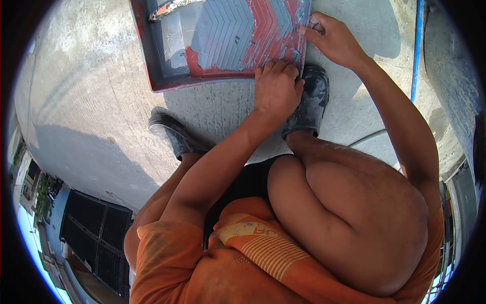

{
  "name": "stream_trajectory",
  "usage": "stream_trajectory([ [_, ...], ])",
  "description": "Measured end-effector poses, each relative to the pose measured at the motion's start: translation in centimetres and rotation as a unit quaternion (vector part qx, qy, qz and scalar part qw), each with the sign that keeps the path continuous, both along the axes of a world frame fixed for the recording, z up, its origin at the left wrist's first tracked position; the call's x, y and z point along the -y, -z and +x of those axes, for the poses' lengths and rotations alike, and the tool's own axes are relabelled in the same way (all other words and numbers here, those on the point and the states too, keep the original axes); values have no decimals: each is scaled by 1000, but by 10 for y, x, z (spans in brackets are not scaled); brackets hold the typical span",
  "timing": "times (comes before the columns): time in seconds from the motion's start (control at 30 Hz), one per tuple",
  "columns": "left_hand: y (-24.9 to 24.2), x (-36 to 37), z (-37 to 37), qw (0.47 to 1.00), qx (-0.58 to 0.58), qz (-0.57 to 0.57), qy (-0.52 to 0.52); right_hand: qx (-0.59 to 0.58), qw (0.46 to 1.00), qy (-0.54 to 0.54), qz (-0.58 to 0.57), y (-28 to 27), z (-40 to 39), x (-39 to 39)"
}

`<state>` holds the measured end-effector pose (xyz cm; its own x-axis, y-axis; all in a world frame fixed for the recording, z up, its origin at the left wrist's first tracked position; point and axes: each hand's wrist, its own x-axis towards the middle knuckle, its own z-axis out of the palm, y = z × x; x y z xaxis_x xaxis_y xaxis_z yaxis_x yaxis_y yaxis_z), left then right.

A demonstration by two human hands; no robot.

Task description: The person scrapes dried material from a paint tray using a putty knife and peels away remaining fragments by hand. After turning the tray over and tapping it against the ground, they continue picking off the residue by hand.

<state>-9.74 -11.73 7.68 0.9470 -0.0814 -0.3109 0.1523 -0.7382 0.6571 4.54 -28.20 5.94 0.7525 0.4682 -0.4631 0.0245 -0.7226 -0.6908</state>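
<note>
The person squats on the concrete floor point(91, 91). The paint tray point(223, 40) lies before their shoes. Left hand point(276, 88) presses knuckles-up on its near edge; right hand point(329, 38) seemingly pinches the right rim.

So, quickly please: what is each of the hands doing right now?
Left hand: fingers curled, pressing on the near rim of the paint tray; a real grip cannot be told.
Right hand: fingers pinched at the tray's right edge.
</note>
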Motion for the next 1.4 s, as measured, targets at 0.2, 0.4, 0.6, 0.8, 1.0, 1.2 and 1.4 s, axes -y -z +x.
stream_trajectory([
  [0.2, 0, -5, 6, 999, -38, -7, 18, -10, 1000, -3, 6, -1, -2, 2],
  [0.4, 15, -14, 23, 998, -48, -23, 42, -6, 1000, 1, 10, -6, -4, -1],
  [0.6, 9, -28, 18, 994, -30, -83, 63, -22, 1000, -10, 9, -4, -3, 4],
  [0.8, 6, -26, 19, 992, -12, -71, 101, -14, 1000, -20, -10, -9, -2, 0],
  [1.0, 13, -21, 22, 988, 14, -12, 152, -5, 1000, -16, -25, -2, -4, 1],
  [1.2, 23, -19, 18, 983, 104, -16, 150, -11, 1000, -17, -19, 2, -2, 3],
  [1.4, 14, -27, 19, 991, 7, -89, 97, -13, 1000, -25, -5, -3, -3, 4],
])
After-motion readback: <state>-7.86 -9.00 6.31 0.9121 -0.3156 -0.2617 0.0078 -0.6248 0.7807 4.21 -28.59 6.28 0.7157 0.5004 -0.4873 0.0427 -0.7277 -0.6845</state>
